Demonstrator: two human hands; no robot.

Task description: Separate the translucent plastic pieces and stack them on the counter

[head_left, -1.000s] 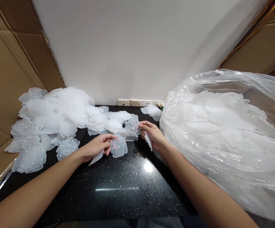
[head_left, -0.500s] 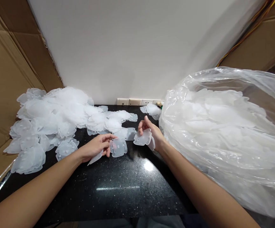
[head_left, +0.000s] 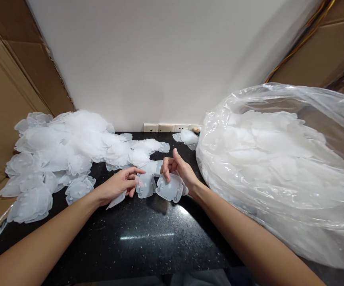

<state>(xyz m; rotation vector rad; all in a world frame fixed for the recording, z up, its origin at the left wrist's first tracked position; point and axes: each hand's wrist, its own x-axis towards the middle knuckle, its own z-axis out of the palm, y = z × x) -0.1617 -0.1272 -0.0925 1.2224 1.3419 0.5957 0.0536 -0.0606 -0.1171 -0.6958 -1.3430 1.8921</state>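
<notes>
Two translucent plastic pieces sit in your grip over the black countertop [head_left: 160, 238], your left hand [head_left: 116, 186] pinching one piece [head_left: 144, 186] by its edge, your right hand [head_left: 179, 171] curled around another [head_left: 169, 188], tilted toward it as if for matching.

Frosted plastic pieces [head_left: 70, 147], glossy speckled countertop [head_left: 148, 238]

On the countertop [head_left: 148, 238], a heap of plastic pieces [head_left: 67, 147] lies far left, against the wall [head_left: 160, 59]. The plastic bag [head_left: 279, 167] sits right. Between them, left hand [head_left: 118, 186] and right hand [head_left: 179, 171], each with a piece, nearly touching.
</notes>
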